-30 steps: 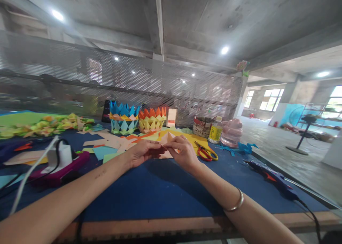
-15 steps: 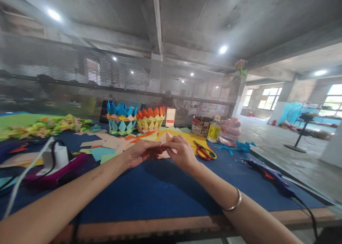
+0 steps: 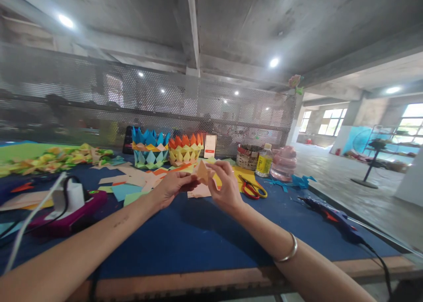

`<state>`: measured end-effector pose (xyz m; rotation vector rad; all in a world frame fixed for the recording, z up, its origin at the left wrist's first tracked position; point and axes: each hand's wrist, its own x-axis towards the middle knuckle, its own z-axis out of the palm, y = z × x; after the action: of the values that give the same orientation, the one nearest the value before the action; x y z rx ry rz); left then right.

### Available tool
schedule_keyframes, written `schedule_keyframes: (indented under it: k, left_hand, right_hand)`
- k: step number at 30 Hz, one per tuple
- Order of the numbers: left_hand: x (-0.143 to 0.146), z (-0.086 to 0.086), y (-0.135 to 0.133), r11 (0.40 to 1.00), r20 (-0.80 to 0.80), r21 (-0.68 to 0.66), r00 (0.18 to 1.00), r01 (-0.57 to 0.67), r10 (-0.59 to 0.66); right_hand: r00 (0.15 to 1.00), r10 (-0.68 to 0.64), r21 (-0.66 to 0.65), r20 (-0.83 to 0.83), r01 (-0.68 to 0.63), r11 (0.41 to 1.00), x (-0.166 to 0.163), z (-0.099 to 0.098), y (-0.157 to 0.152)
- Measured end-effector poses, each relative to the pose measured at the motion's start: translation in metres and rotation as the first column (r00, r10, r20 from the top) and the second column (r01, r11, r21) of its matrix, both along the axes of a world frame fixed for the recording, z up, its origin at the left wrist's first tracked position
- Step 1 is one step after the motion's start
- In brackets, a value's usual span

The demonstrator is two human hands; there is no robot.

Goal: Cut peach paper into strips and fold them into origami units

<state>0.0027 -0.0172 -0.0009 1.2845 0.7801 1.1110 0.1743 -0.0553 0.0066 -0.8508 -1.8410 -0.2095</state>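
Note:
A small folded piece of peach paper (image 3: 202, 172) is held up between my two hands over the blue table. My left hand (image 3: 176, 187) pinches its left lower edge between thumb and fingers. At its right side, the fingers and thumb of my right hand (image 3: 226, 185) are curved around the paper, with the fingertips at its edge. Below the hands lies a flat peach sheet (image 3: 199, 192). Just right of my right hand are red-and-yellow scissors (image 3: 253, 188), resting partly on a yellow sheet (image 3: 246, 173).
Behind stand a blue paper basket (image 3: 151, 154), an orange-and-yellow one (image 3: 186, 152), a patterned container (image 3: 247, 158), a yellow-labelled bottle (image 3: 264, 161) and a pink bottle (image 3: 283, 164). A glue gun (image 3: 330, 218) lies right. A purple power strip (image 3: 71, 216) and paper pieces (image 3: 132, 176) are left.
The folded peach paper has come up into clearer view, its pointed top raised between my hands. My right fingers have spread a little, and more of the flat sheet beneath shows.

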Motion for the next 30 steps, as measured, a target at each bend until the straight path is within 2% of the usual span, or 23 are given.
schedule_keyframes:
  k: [2,3,4,6,8,9,12,16,21,30]
  left_hand:
    - [0.000,0.001,0.000,0.998,-0.026,0.057,0.999,-0.040,0.041]
    - [0.001,0.000,-0.001,0.995,-0.044,0.084,0.997,-0.056,0.059]
    - [0.001,0.000,-0.001,0.991,-0.066,0.111,0.995,-0.070,0.077]
    - [0.002,0.000,-0.002,0.980,-0.124,0.177,0.986,-0.085,0.108]
    - [0.003,-0.002,-0.004,0.965,-0.184,0.249,0.974,-0.085,0.134]
    - [0.004,-0.002,-0.004,0.957,-0.210,0.279,0.967,-0.085,0.147]
    - [0.005,-0.004,-0.004,0.947,-0.245,0.313,0.957,-0.074,0.156]
    - [0.006,-0.004,-0.004,0.950,-0.239,0.307,0.961,-0.057,0.135]
    - [0.006,-0.002,-0.005,0.979,-0.183,0.201,0.980,-0.037,0.074]
    - [0.004,0.003,-0.009,0.998,-0.106,0.044,0.994,0.037,-0.032]
  right_hand:
    - [0.974,-0.055,-0.141,-0.221,0.024,0.990,-0.001,-0.001,0.003]
    - [0.946,-0.075,-0.245,-0.317,-0.005,0.970,-0.002,-0.002,0.006]
    - [0.916,-0.077,-0.352,-0.393,-0.073,0.933,-0.002,-0.004,0.008]
    - [0.866,-0.034,-0.521,-0.499,-0.268,0.810,-0.004,-0.007,0.012]
    - [0.820,0.001,-0.582,-0.572,-0.407,0.704,-0.006,-0.010,0.013]
    - [0.799,0.013,-0.577,-0.601,-0.445,0.685,-0.008,-0.012,0.012]
    - [0.767,0.037,-0.529,-0.641,-0.476,0.703,-0.010,-0.015,0.010]
    - [0.786,0.026,-0.528,-0.618,-0.439,0.727,-0.006,-0.018,0.016]
    - [0.799,0.033,-0.525,-0.600,-0.424,0.737,-0.001,-0.019,0.022]
    - [0.799,0.023,-0.585,-0.601,-0.459,0.669,-0.005,-0.009,0.012]
